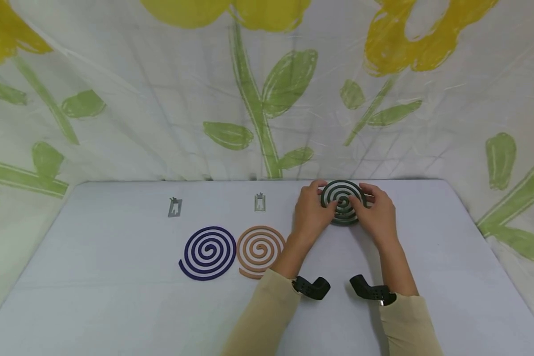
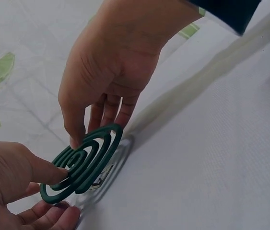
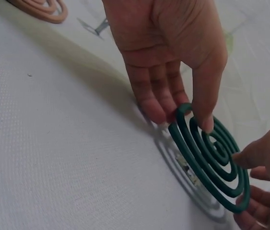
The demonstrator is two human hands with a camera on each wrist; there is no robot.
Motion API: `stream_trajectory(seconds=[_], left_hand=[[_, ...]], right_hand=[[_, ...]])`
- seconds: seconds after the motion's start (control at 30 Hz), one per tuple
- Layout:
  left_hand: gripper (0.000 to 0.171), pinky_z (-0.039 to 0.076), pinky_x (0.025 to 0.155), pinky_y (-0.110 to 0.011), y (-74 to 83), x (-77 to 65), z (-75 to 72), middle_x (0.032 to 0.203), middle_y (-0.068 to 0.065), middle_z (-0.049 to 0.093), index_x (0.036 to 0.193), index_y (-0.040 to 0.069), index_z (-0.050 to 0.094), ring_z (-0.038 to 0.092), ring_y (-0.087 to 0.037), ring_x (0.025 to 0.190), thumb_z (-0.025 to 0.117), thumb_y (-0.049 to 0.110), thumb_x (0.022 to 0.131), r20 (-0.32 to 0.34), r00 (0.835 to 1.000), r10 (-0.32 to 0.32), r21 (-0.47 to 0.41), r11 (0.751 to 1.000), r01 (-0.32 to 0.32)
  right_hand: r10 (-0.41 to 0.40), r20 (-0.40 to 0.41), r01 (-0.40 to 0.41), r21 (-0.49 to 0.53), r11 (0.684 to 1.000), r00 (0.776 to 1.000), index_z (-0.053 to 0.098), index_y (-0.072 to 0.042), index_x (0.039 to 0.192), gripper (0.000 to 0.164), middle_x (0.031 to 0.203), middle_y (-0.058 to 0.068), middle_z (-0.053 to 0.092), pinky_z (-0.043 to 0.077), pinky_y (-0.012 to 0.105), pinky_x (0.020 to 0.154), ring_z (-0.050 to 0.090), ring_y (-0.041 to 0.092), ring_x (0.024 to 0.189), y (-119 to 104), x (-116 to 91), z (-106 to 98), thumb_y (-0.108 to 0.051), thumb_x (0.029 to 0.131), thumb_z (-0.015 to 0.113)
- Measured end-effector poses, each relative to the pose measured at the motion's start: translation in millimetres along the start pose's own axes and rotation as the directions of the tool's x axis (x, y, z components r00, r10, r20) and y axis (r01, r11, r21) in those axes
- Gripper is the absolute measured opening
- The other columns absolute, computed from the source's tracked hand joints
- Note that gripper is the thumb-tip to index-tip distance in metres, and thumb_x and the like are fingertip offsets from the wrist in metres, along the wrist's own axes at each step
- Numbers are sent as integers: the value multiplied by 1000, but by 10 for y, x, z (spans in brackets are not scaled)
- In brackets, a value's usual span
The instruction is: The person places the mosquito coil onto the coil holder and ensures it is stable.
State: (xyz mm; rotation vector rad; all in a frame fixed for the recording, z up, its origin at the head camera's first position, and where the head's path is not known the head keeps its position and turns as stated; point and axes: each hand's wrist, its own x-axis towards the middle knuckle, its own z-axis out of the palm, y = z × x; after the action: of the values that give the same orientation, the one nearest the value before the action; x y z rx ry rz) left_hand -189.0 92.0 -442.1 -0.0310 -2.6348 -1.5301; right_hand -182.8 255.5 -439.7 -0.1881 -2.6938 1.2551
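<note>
A dark green mosquito coil is held between both hands at the back right of the table, slightly raised, its shadow beneath it. My left hand grips its left side, thumb on the upper face and fingers around the edge. On the opposite side my right hand pinches it, its thumb near the spiral's centre. Under the coil, the right wrist view shows a small metal stand, partly hidden by the rings. The left wrist view shows the green coil tilted by perspective, with both thumbs on it.
A dark blue mosquito coil lies flat left of centre. Beside it is a tan coil, partly covered by the left forearm. Two metal stands, one left and one nearer the middle, lie behind them. A flowered curtain borders the table's back.
</note>
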Motion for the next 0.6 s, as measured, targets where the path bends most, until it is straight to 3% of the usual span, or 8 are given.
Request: stream_trajectory(seconds=[0.3, 0.6], left_hand=[[55, 59, 96, -43, 21, -45, -45, 130, -14, 67, 149, 11, 56, 70, -31, 114, 75, 21, 98, 65, 998, 9, 62, 998, -13], [57, 57, 105, -47, 152, -56, -266, 144, -22, 60, 154, 10, 50, 64, -37, 128, 69, 26, 103, 142, 990, 2, 141, 990, -23]], right_hand=[[-31, 24, 32, -30, 999, 999, 57, 5, 145, 51, 146, 32, 56, 54, 59, 107, 59, 48, 133, -23, -46, -50, -21, 103, 66], [-88, -4, 88, -36, 995, 996, 57, 5, 145, 50, 146, 33, 56, 50, 63, 110, 57, 50, 133, -117, -34, -136, -21, 103, 66]])
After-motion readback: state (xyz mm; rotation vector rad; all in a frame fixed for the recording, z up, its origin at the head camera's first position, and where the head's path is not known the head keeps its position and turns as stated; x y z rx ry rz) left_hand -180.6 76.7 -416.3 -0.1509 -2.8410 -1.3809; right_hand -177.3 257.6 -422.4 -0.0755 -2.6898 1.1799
